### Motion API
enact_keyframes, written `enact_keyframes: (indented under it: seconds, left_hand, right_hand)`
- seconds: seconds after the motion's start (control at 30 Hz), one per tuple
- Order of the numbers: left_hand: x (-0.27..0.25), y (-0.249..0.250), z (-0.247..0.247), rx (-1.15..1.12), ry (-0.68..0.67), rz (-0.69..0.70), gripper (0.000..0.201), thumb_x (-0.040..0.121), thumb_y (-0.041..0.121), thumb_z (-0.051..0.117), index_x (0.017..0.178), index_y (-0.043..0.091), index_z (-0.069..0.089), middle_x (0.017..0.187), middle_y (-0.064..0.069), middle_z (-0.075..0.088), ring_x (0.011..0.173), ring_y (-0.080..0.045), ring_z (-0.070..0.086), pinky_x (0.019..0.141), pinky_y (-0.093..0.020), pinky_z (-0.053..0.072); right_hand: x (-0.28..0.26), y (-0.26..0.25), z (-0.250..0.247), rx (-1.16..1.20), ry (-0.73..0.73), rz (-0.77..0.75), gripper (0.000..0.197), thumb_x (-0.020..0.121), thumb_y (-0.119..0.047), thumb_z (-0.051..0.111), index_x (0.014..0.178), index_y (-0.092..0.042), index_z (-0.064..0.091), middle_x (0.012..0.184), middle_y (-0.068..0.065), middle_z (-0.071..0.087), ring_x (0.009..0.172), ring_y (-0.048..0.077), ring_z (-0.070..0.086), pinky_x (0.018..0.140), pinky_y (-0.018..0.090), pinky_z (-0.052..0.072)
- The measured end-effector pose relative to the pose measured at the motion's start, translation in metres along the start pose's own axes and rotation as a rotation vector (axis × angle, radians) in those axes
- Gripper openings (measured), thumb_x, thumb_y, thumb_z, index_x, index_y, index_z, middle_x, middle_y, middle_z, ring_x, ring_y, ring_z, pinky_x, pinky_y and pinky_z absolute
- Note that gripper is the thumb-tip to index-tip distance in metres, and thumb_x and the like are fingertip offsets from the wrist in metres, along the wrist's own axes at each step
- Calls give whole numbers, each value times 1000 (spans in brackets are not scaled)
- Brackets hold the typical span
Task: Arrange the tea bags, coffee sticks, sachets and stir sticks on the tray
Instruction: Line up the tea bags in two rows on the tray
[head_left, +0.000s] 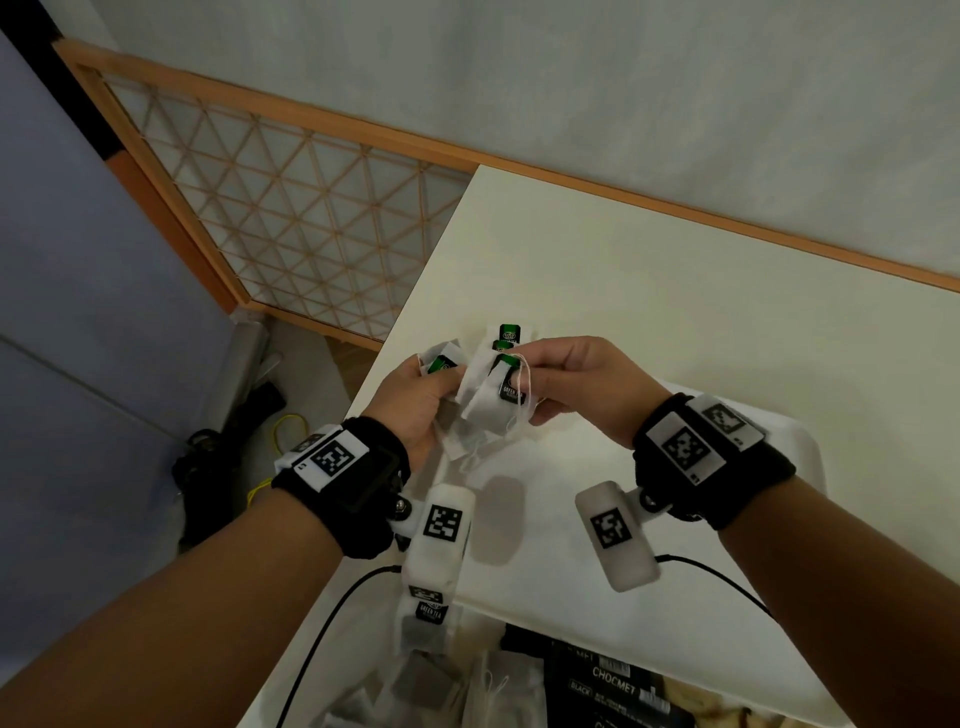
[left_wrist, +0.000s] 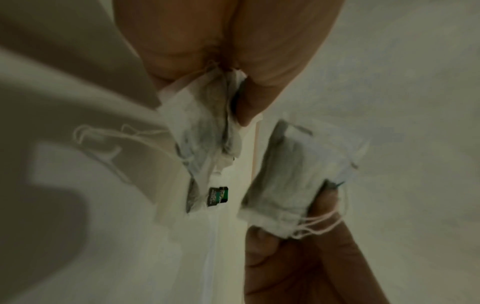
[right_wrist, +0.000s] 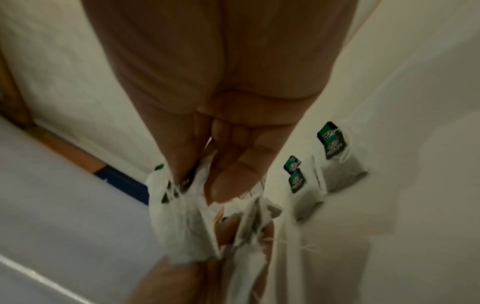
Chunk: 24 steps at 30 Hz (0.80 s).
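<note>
Head view: above the left edge of a white table (head_left: 675, 291), the left hand (head_left: 410, 400) and right hand (head_left: 582, 384) meet over a bunch of green tea bags (head_left: 488, 405). The left hand's fingers are curled round several bags, and the right hand's thumb and fingers pinch one bag by its black-and-green tag, its string looping over the fingers. A white tray (head_left: 800, 457) lies under the right wrist. Near the person lie more tea bags (head_left: 428, 623) and black Chocmet sticks (head_left: 613, 686). A wooden lattice screen (head_left: 291, 218) stands far left, beyond the table.

Left wrist view: the left thumb and fingers (left_wrist: 249, 107) clamp a crumpled tea bag bundle (left_wrist: 202, 127); loose strings trail left. Opposite, the right hand (left_wrist: 298, 257) grips another bag (left_wrist: 293, 185). The picture is blurred.

Right wrist view: the right fingers (right_wrist: 233, 174) close together on bag paper (right_wrist: 179, 216), the left hand (right_wrist: 182, 277) below. Two tagged tea bags (right_wrist: 335, 156) lie on the white surface to the right.
</note>
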<state>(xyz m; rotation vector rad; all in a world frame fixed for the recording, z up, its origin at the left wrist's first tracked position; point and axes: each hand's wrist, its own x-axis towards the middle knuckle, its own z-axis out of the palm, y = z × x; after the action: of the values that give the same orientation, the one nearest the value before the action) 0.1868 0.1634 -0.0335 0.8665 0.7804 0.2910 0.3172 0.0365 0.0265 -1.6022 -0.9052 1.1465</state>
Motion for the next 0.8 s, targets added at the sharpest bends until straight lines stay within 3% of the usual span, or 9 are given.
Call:
enact_keyframes:
  seconds: [0.1,0.17,0.23,0.33,0.43,0.63,0.8]
  left_hand:
    - [-1,0,-1,0,-21,2,34,85,7,62,119,0,61,110,-29,62,88,-31,63,76,-42,55]
    - [-2,1,1,10,-54,-13,35,89,17,60,120,1,61,116,-29,61,95,-31,62,85,-46,51]
    - [-6,4,2,4,-79,0,35,93,24,56,118,0,62,108,-21,66,93,-28,64,81,-38,54]
    - [-7,3,2,-23,-117,26,39,84,9,64,121,-1,59,104,-18,69,86,-27,69,67,-34,57]
    - [-4,4,-4,-58,-7,37,35,84,-11,57,116,3,60,93,-14,73,75,-23,71,59,-33,58]
    - [6,12,-30,-100,154,65,45,86,-7,58,129,7,54,111,-17,67,78,-23,70,56,-33,58]
    - [11,18,-40,-112,169,102,43,86,-7,56,127,6,54,103,-13,68,73,-18,71,57,-32,58]
  right_hand:
    - [4,-1,2,-10,-1,28,20,91,-6,58,91,-22,71,72,-8,68,64,8,61,64,24,53]
    - [10,3,2,-110,89,32,21,90,-9,61,93,-27,71,77,-4,69,66,9,61,62,21,53]
    - [15,8,3,-165,184,37,21,88,-11,63,99,-27,71,82,3,71,70,14,61,62,21,53]
    - [18,14,4,-145,258,35,25,86,-9,66,106,-23,70,77,3,69,68,18,61,62,25,54]
    - [21,20,4,-78,293,37,28,81,-1,69,97,-24,68,70,0,68,67,20,61,61,26,52]
    - [36,33,4,-126,337,106,26,82,-5,68,97,-26,66,74,2,72,71,18,65,72,34,57]
    - [52,36,6,-187,379,125,27,80,-7,67,102,-22,66,78,4,73,60,11,61,63,28,53]
